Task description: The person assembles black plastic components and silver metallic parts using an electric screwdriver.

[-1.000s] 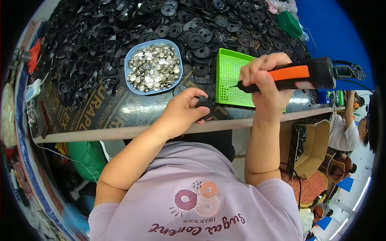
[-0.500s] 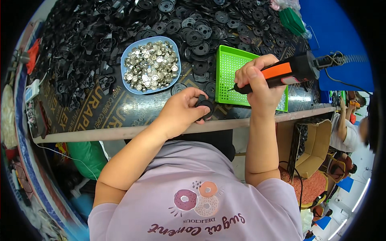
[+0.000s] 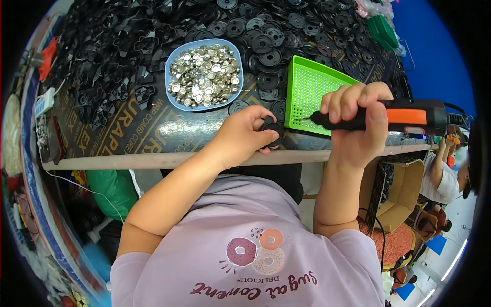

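My left hand point(image 3: 243, 132) has its fingers closed on a black round part point(image 3: 274, 130) at the near edge of the table point(image 3: 128, 161). My right hand point(image 3: 358, 123) grips a black-and-orange driver point(image 3: 406, 116), its tip point(image 3: 316, 119) over the green tray point(image 3: 290, 94); contact unclear. Step, I judge: tip pickup. Next move calls for steady alignment.

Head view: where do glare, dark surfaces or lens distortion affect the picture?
In the head view, glare whitens the dark tabletop left of the left hand, and the silver caps in the blue bowl catch bright highlights; there too, the black round part in that hand shows little detail, and the striped strip at far left bows.
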The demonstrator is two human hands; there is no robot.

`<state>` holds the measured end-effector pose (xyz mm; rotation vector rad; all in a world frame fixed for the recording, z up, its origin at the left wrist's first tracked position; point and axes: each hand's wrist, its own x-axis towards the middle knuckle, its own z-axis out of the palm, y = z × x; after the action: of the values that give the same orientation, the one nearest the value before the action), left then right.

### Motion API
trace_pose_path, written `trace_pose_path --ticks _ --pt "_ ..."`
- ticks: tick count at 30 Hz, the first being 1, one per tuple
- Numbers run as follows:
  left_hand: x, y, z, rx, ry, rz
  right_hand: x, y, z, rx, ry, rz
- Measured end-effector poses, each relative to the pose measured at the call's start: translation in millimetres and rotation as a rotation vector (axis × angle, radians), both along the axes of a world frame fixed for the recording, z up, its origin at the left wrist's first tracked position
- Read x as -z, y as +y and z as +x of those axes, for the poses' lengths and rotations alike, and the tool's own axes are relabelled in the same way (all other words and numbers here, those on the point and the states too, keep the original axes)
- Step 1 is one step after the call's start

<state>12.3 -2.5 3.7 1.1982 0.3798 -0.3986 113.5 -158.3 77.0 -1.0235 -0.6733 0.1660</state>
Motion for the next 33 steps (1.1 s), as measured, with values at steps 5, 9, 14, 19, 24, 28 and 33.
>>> trace_pose_path --ticks 5,9,14,19,24,28,33 --pt "1 -2 0 -0.052 -0.038 -0.017 7 17 -19 -0.121 0.013 -0.001" --pt "0 -1 -1 -0.049 -0.043 -0.026 10 25 -22 -0.114 -0.003 -0.018" --pt "-1 -1 -1 -0.038 -0.039 -0.014 22 30 -20 -0.12 -0.003 0.075" --pt "8 -2 -1 -0.033 -0.078 -0.024 21 32 -22 -0.102 -0.047 0.029" --pt "14 -1 -1 -0.031 -0.133 -0.047 18 32 -26 -0.105 -0.174 -0.06" --pt "10 -1 0 -0.018 -0.115 -0.015 17 29 -26 -0.143 -0.141 -0.099" --pt "12 -3 -1 -0.039 -0.162 -0.053 16 29 -26 -0.214 -0.167 -0.088"
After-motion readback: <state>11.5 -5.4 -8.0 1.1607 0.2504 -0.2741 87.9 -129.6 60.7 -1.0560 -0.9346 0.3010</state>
